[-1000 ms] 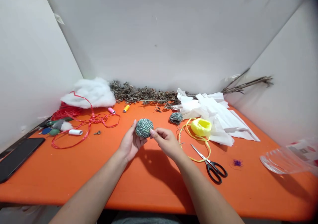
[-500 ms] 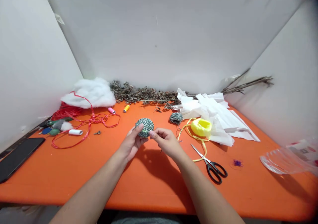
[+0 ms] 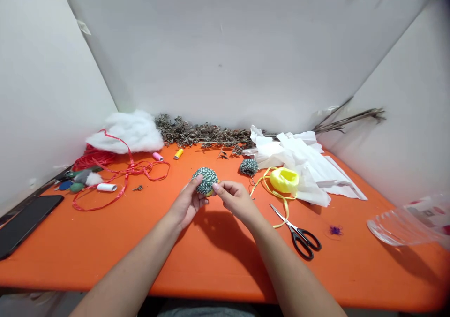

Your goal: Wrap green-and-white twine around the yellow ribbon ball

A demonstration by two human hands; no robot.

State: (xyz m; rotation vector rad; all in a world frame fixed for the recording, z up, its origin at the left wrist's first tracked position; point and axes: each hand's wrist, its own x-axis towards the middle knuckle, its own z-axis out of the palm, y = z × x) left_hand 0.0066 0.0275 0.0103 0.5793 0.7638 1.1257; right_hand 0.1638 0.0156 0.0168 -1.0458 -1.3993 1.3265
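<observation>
head view: our left hand point(image 3: 187, 202) grips the ball point(image 3: 205, 178); our right hand point(image 3: 236, 198), just beside it, seems to pinch yellow yarn point(image 3: 210, 193) at its edge. yellow now shows under the ball and the loop point(image 3: 286, 209) right of our hands has shrunk, so we judge winding underway.

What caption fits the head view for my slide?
The left hand holds a green-and-white cord ball, the right hand at its edge, over an orange table.
</observation>
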